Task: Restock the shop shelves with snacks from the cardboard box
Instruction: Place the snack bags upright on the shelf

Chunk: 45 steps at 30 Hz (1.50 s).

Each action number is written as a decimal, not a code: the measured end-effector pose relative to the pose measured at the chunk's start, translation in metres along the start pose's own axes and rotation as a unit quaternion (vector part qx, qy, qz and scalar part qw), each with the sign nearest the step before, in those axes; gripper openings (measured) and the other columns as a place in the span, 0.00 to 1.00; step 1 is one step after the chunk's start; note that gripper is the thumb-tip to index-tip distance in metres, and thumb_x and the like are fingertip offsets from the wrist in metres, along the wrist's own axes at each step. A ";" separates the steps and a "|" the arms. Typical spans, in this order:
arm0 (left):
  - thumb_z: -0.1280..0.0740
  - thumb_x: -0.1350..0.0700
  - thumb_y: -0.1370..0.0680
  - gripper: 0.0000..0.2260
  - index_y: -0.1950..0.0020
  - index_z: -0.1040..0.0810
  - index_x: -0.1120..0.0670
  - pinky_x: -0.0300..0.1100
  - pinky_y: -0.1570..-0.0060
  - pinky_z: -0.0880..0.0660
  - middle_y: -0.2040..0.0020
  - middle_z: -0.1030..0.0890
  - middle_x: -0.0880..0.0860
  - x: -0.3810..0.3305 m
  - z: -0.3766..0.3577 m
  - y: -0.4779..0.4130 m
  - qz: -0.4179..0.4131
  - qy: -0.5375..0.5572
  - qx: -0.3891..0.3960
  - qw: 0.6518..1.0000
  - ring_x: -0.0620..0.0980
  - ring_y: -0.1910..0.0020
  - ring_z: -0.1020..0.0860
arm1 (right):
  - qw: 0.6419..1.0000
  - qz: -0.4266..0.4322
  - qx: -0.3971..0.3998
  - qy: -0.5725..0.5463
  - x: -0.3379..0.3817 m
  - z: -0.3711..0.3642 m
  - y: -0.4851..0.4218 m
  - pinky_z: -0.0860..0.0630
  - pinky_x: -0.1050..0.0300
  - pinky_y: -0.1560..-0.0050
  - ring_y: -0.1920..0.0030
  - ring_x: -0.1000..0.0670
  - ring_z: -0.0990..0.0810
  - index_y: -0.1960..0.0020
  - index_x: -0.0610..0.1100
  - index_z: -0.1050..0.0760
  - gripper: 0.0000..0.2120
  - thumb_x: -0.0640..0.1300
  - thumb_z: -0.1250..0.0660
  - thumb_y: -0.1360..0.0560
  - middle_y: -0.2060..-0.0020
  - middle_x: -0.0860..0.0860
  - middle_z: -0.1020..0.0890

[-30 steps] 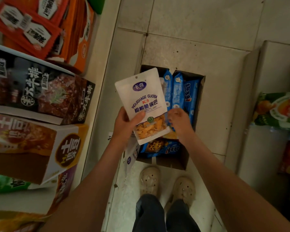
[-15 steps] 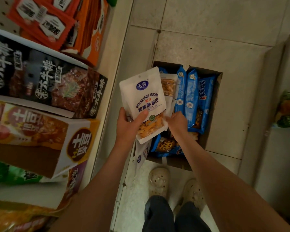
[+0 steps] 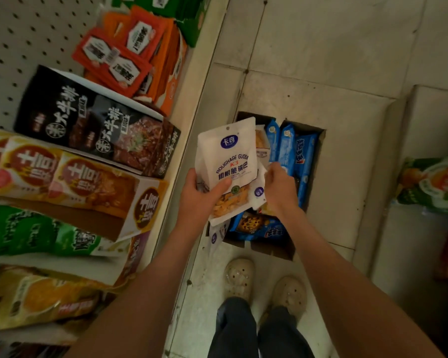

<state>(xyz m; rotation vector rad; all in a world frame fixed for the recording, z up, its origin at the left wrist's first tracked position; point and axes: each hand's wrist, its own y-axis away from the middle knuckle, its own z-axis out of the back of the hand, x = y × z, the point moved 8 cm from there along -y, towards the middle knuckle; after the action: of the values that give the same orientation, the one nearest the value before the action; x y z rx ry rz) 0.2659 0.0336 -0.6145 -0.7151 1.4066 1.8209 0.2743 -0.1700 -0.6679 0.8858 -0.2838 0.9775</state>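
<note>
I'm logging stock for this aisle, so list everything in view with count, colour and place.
front pouch: one, white and blue, over the box
second pouch: one, white, just right of it
cardboard box: one, brown, on the floor
biscuit packs: at least four, blue, in the box
black carton: one, left shelf
orange carton: one, left shelf
red packets: several, shelf's far end
green bags: several, left shelf, nearer
shoes: two, beige, floor
left hand: grips front pouch
right hand: pinches second pouch

both forearms reach forward; left hand (image 3: 197, 200) grips white pouch (image 3: 226, 156); right hand (image 3: 281, 189) pinches a packet (image 3: 258, 194)
</note>
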 end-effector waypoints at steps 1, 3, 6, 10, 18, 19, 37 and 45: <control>0.24 0.48 0.32 0.24 0.40 0.26 0.49 0.47 0.50 0.19 0.45 0.19 0.47 -0.003 0.000 0.004 -0.002 -0.008 0.000 1.000 0.45 0.46 0.20 | 1.000 0.009 0.014 0.023 0.005 0.005 0.004 0.35 0.53 0.67 0.63 0.44 0.28 0.48 0.39 0.33 0.06 0.39 0.48 0.19 0.64 0.43 0.27; 0.23 0.41 0.36 0.28 0.40 0.26 0.47 0.50 0.48 0.20 0.43 0.20 0.47 -0.017 0.002 0.017 -0.007 -0.007 -0.007 1.000 0.45 0.45 0.20 | 0.997 0.024 0.040 0.061 0.014 0.020 0.017 0.36 0.55 0.70 0.65 0.45 0.29 0.47 0.42 0.34 0.05 0.38 0.48 0.20 0.66 0.46 0.29; 0.25 0.34 0.41 0.36 0.37 0.28 0.45 0.53 0.47 0.21 0.40 0.21 0.47 -0.054 0.001 0.048 -0.014 -0.020 0.009 1.000 0.47 0.43 0.21 | 0.992 0.014 0.055 0.116 0.031 0.063 0.056 0.30 0.53 0.65 0.62 0.44 0.26 0.43 0.43 0.33 0.09 0.40 0.49 0.19 0.59 0.42 0.22; 0.24 0.39 0.36 0.30 0.39 0.28 0.46 0.52 0.47 0.21 0.42 0.21 0.47 -0.090 -0.002 0.089 -0.034 -0.041 0.053 0.997 0.46 0.44 0.21 | 0.982 -0.012 0.091 0.166 0.038 0.109 0.120 0.25 0.50 0.58 0.53 0.40 0.22 0.35 0.45 0.36 0.14 0.42 0.45 0.20 0.48 0.40 0.21; 0.24 0.46 0.33 0.21 0.46 0.30 0.37 0.52 0.50 0.20 0.46 0.22 0.43 -0.145 -0.019 0.187 -0.057 -0.120 0.183 0.974 0.47 0.45 0.21 | 0.971 -0.066 0.085 0.213 0.046 0.209 0.263 0.31 0.54 0.57 0.46 0.40 0.21 0.36 0.42 0.35 0.20 0.38 0.36 0.26 0.44 0.41 0.22; 0.24 0.47 0.32 0.22 0.44 0.30 0.40 0.51 0.50 0.20 0.45 0.22 0.45 -0.151 -0.022 0.199 -0.063 -0.138 0.198 0.968 0.48 0.45 0.21 | 0.970 -0.070 0.083 0.218 0.043 0.218 0.278 0.32 0.54 0.58 0.46 0.40 0.22 0.37 0.43 0.35 0.19 0.38 0.36 0.26 0.44 0.40 0.22; 0.25 0.44 0.31 0.28 0.38 0.31 0.54 0.44 0.49 0.23 0.45 0.22 0.47 -0.146 -0.104 0.504 -0.296 -0.456 0.506 0.669 0.48 0.46 0.22 | 0.969 -0.208 -0.021 0.129 -0.059 0.234 0.646 0.29 0.54 0.61 0.48 0.41 0.21 0.27 0.50 0.45 0.34 0.29 0.42 0.28 0.41 0.42 0.25; 0.24 0.41 0.34 0.28 0.39 0.29 0.46 0.45 0.48 0.22 0.44 0.20 0.44 -0.059 -0.133 0.653 -0.363 -0.532 0.630 0.434 0.45 0.47 0.21 | 0.931 -0.346 -0.109 -0.027 -0.117 0.180 0.803 0.28 0.50 0.47 0.43 0.40 0.24 0.33 0.42 0.32 0.16 0.38 0.44 0.21 0.41 0.41 0.23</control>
<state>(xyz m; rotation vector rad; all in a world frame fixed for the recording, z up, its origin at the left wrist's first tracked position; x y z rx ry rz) -0.2266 -0.2048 -0.2291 0.5909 0.8138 -0.0407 -0.4145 -0.1725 -0.2034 0.7279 -0.1036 0.2575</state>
